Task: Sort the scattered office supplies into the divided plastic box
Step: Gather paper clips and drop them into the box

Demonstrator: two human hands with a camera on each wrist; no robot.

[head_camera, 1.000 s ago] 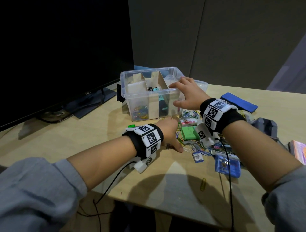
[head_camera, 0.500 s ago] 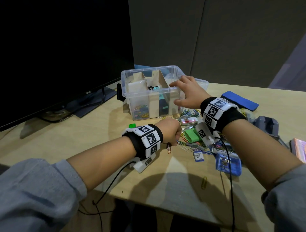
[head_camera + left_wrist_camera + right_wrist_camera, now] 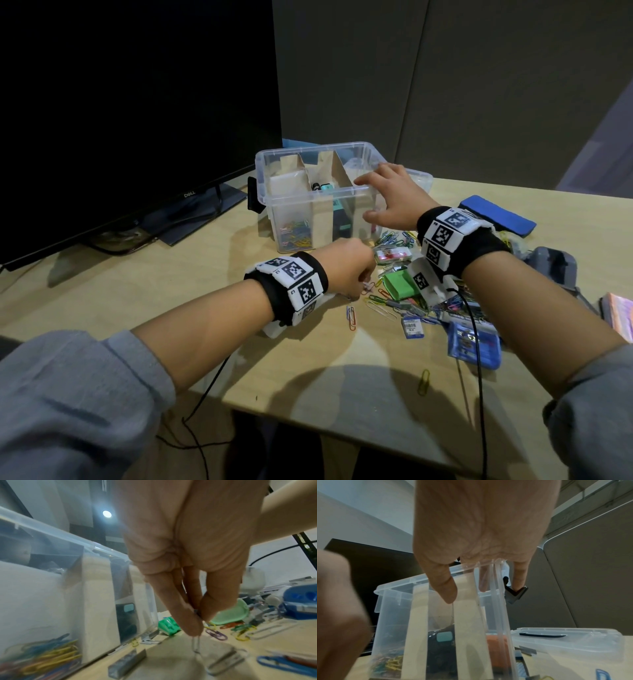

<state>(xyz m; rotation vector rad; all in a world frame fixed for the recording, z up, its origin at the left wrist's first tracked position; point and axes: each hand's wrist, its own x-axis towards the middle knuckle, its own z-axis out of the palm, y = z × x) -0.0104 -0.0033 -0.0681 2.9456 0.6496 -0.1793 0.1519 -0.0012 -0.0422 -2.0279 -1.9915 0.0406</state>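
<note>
The clear plastic box (image 3: 298,209) stands behind the pile, split by cardboard dividers, with coloured paper clips (image 3: 296,234) in its left compartment. My left hand (image 3: 356,270) hovers just above the table in front of the box. In the left wrist view its thumb and fingertips (image 3: 187,616) pinch a few paper clips (image 3: 196,645) that dangle below. My right hand (image 3: 387,198) grips the box's front right corner, fingers hooked over the rim (image 3: 471,566) and thumb on the front wall. Loose clips and small packets (image 3: 394,246) lie scattered to the right.
A dark monitor (image 3: 137,102) fills the left. The box's lid (image 3: 421,180) lies behind my right hand. A green case (image 3: 400,286), a blue case (image 3: 474,342), a blue pad (image 3: 496,219), a grey stapler (image 3: 551,267) and stray clips (image 3: 351,317) lie around.
My left hand closed on clips from the tabletop and lifted slightly toward the box. The right hand stayed on the box's corner.
</note>
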